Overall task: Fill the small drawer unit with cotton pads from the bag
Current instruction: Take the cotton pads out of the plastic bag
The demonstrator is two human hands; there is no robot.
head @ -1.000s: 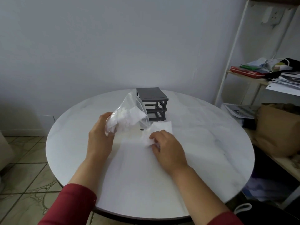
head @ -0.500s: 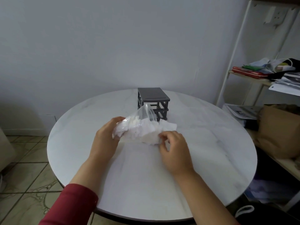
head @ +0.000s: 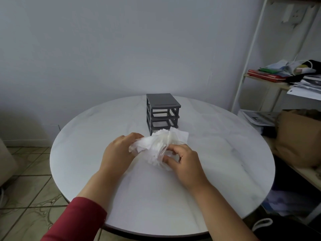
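Note:
A small dark grey drawer unit (head: 162, 112) stands near the middle of the round white table (head: 225, 153), its slots showing open frames with no drawers. Just in front of it lies a clear plastic bag (head: 156, 148) stuffed with white cotton pads. My left hand (head: 119, 152) grips the bag's left end. My right hand (head: 184, 160) pinches the bag's right side near its opening. A loose white pad (head: 180, 136) lies on the table behind the bag, touching the unit's base.
A white metal shelf (head: 246, 66) stands at the right with papers, books and a brown paper bag (head: 298, 136). Tiled floor shows at the lower left. A plain wall runs behind the table.
The bag has come down from a raised, tilted hold onto the table in front of the unit. My right hand left the loose pad and took hold of the bag.

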